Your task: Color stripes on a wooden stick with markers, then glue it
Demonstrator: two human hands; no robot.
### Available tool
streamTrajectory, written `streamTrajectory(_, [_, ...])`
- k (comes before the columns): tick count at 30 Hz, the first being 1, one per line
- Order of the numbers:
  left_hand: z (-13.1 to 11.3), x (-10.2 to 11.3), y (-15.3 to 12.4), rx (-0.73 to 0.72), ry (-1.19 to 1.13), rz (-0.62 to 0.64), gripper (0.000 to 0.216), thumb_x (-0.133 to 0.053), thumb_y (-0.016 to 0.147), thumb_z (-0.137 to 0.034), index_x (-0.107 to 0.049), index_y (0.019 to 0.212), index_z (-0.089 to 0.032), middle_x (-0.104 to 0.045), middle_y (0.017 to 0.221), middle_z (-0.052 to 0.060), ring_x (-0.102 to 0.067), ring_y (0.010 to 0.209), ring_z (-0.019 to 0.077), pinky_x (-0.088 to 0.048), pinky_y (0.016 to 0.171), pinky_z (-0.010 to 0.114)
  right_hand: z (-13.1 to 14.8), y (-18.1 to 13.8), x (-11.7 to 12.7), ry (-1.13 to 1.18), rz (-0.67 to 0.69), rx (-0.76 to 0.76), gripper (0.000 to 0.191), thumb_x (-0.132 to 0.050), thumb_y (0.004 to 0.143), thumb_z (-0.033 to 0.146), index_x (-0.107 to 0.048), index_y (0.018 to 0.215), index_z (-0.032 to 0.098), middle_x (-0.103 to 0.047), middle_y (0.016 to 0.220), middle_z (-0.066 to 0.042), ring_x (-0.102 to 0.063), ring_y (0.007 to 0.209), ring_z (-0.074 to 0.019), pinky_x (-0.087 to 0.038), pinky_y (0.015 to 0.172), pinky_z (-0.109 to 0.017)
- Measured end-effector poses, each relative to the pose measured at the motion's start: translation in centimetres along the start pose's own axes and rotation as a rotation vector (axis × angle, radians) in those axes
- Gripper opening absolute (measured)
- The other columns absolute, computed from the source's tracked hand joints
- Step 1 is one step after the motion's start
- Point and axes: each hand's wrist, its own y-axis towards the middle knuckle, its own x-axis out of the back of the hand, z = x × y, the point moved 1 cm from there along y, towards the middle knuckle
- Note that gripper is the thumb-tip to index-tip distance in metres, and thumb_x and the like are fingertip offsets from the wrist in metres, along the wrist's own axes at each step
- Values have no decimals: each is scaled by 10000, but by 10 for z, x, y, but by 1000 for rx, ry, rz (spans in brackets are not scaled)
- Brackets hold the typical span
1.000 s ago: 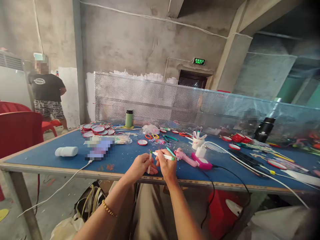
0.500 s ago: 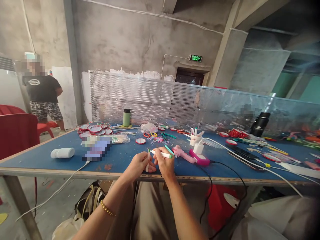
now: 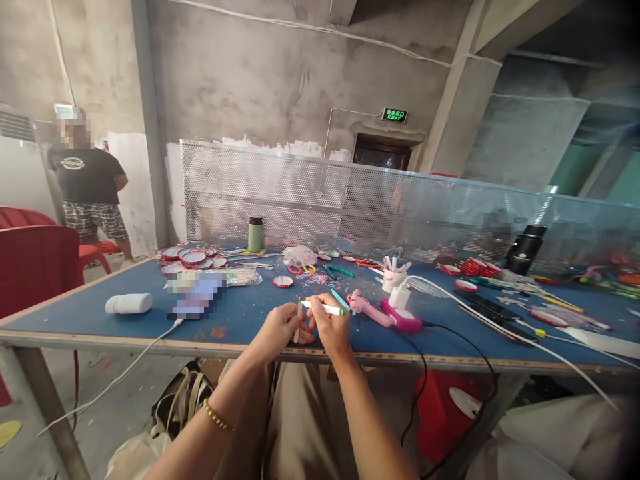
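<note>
1. The left hand (image 3: 283, 327) grips a slim, pale, flat stick (image 3: 297, 335) with a green upper end, pinching it between thumb and fingers, roughly upright, just above the table's near edge.
2. The right hand (image 3: 331, 328), close beside it, grasps a white, pen-shaped marker (image 3: 325, 307) with a green end; the marker lies nearly level, its writing end at the stick's top. Whether the two touch is too small to tell.
3. Just beyond the right hand lies a slim teal rod (image 3: 341, 299); to that hand's right is a pink, long-handled tool (image 3: 373, 312) with a magenta end.
4. Farther beyond and rightward stands a white cup (image 3: 393, 281) filled with pens.
5. Straight beyond both hands rests a red-rimmed, round, pale-faced disc (image 3: 283, 281).
6. Well left of the left hand, a white cylindrical bottle (image 3: 129, 303) lies on its side upon the blue-topped table (image 3: 165, 327).
</note>
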Motion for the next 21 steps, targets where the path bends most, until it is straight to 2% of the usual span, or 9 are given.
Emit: streamTrajectory(21, [-3,-1,-1,0,13,-21,272,-614,808,-460,-521,775,-206,-723,714,33,-731,632,213,-596,663,342,1,0,1,-9,6,-4,247,-552,911,370,-667,795,185,-596,584,37,-534,410,-85,-435,429,-188])
